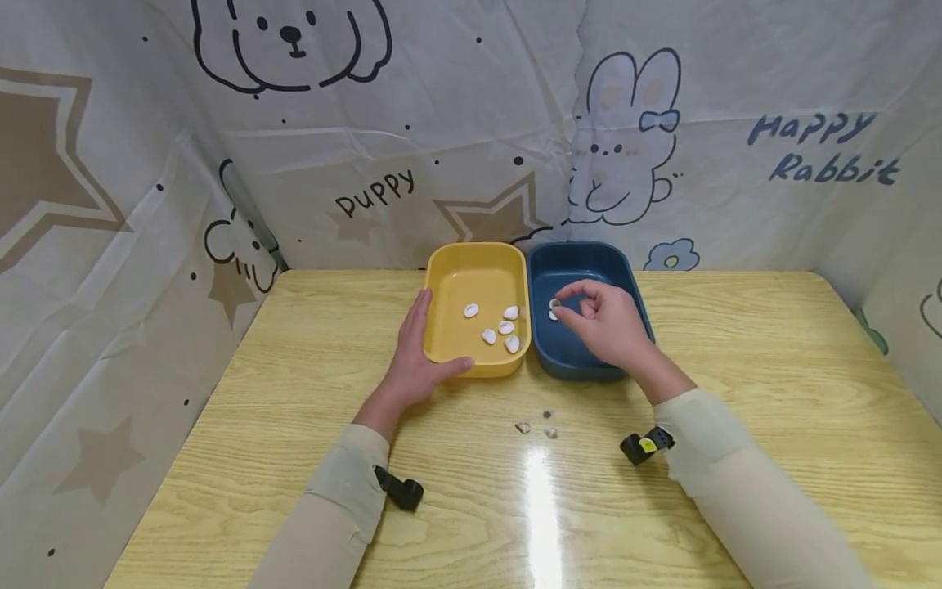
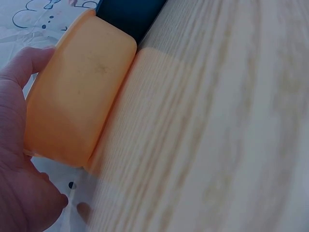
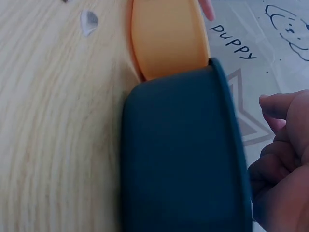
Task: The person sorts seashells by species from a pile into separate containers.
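My left hand (image 1: 412, 360) holds the near left corner of a yellow plastic bin (image 1: 478, 370), thumb at the front rim and fingers along the left wall. Several white shells (image 1: 505, 327) lie in the bin's right half. Over the adjoining dark blue bin (image 1: 581, 374), my right hand (image 1: 607, 323) pinches a small shell (image 1: 554, 303) between thumb and forefinger. Just below it a whitish shell (image 1: 553, 316) shows inside the blue bin. In the right wrist view, the hand (image 3: 285, 154) is above the blue rim and the held shell is hidden.
Three small, darker shells (image 1: 522, 427) lie on the wooden table (image 1: 294, 393) in front of the bins. A printed cloth (image 1: 478, 123) hangs behind and at the sides. Each wrist carries a small black camera (image 1: 405, 493).
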Tool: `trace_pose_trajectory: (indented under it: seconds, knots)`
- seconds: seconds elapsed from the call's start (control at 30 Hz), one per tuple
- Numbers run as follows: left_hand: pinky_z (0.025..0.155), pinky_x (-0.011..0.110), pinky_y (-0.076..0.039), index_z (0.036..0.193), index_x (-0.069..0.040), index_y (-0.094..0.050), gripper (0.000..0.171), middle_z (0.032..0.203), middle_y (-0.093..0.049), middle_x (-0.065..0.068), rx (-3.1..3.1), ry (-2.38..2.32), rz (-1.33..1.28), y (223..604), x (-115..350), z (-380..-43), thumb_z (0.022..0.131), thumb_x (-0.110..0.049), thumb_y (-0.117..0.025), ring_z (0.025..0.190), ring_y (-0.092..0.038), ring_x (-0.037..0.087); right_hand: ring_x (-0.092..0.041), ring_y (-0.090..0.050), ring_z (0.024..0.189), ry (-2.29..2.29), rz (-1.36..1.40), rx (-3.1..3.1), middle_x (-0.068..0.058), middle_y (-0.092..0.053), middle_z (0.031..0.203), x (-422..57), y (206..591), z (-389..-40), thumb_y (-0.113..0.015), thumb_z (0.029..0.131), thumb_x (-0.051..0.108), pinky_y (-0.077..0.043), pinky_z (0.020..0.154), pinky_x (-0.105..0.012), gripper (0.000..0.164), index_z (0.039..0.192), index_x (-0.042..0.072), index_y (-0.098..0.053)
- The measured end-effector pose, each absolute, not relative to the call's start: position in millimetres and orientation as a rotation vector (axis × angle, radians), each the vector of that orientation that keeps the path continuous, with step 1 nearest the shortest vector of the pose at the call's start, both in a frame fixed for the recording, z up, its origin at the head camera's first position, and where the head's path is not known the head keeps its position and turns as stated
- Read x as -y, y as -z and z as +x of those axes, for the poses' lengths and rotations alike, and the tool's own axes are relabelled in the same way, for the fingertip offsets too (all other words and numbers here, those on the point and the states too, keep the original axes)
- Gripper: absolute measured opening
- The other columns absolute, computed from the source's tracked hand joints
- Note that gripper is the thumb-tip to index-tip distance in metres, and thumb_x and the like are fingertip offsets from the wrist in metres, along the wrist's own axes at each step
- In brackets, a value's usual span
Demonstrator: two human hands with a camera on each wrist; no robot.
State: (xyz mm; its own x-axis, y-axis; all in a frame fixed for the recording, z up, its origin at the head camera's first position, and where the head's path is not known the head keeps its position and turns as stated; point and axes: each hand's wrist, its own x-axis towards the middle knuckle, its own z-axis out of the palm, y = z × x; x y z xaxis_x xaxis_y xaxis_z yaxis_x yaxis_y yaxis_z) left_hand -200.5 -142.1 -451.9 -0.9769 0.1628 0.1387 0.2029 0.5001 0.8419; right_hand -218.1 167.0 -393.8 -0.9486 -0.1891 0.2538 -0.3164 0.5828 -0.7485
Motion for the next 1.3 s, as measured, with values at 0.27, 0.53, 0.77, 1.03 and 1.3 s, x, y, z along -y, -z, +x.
trace_pose_trajectory:
  seconds: [0.27, 0.53, 0.77, 1.03, 1.3]
  knots:
    - [0.117, 0.049, -0.012, 0.161, -0.035, -0.002, 0.123, 0.165, -0.001, -0.009, 2.689, 1.527, -0.309, 452, 141, -200, 0.073, -0.043, -0.088, 0.149, -0.003, 0.017, -0.025, -0.041, 0.044, -1.31, 0.36, 2.706, -0.005, -0.041, 0.055, -166, 404, -226, -0.072, 0.095, 0.027, -0.029, 0.041, -0.03, 0.021, 0.109, 0.012, -0.07]
    - [0.117, 0.048, -0.011, 0.162, -0.032, -0.003, 0.123, 0.165, -0.001, -0.01, 2.69, 1.519, -0.316, 452, 141, -199, 0.074, -0.042, -0.088, 0.149, -0.003, 0.017, -0.025, -0.042, 0.044, -1.32, 0.346, 2.724, -0.005, -0.042, 0.055, -164, 409, -230, -0.072, 0.094, 0.027, -0.029, 0.04, -0.029, 0.02, 0.109, 0.013, -0.07]
    - [0.117, 0.048, -0.012, 0.161, -0.033, -0.002, 0.124, 0.165, 0.0, -0.011, 2.693, 1.524, -0.306, 450, 141, -198, 0.073, -0.042, -0.088, 0.149, -0.003, 0.016, -0.024, -0.042, 0.044, -1.308, 0.365, 2.757, -0.004, -0.042, 0.055, -161, 410, -233, -0.072, 0.095, 0.026, -0.031, 0.04, -0.03, 0.021, 0.111, 0.012, -0.07]
    - [0.117, 0.047, -0.01, 0.162, -0.025, -0.004, 0.123, 0.166, -0.002, -0.005, 2.664, 1.515, -0.358, 451, 142, -201, 0.073, -0.04, -0.088, 0.149, -0.002, 0.017, -0.024, -0.04, 0.042, -1.306, 0.391, 2.747, -0.004, -0.041, 0.053, -161, 407, -233, -0.072, 0.094, 0.024, -0.032, 0.04, -0.03, 0.025, 0.113, 0.008, -0.071]
    - [0.117, 0.046, -0.01, 0.162, -0.027, -0.003, 0.123, 0.166, -0.002, -0.006, 2.67, 1.514, -0.357, 451, 143, -200, 0.074, -0.04, -0.088, 0.149, -0.002, 0.016, -0.022, -0.038, 0.041, -1.311, 0.407, 2.74, -0.002, -0.039, 0.053, -163, 403, -223, -0.072, 0.094, 0.033, -0.03, 0.04, -0.03, 0.028, 0.112, 0.012, -0.071]
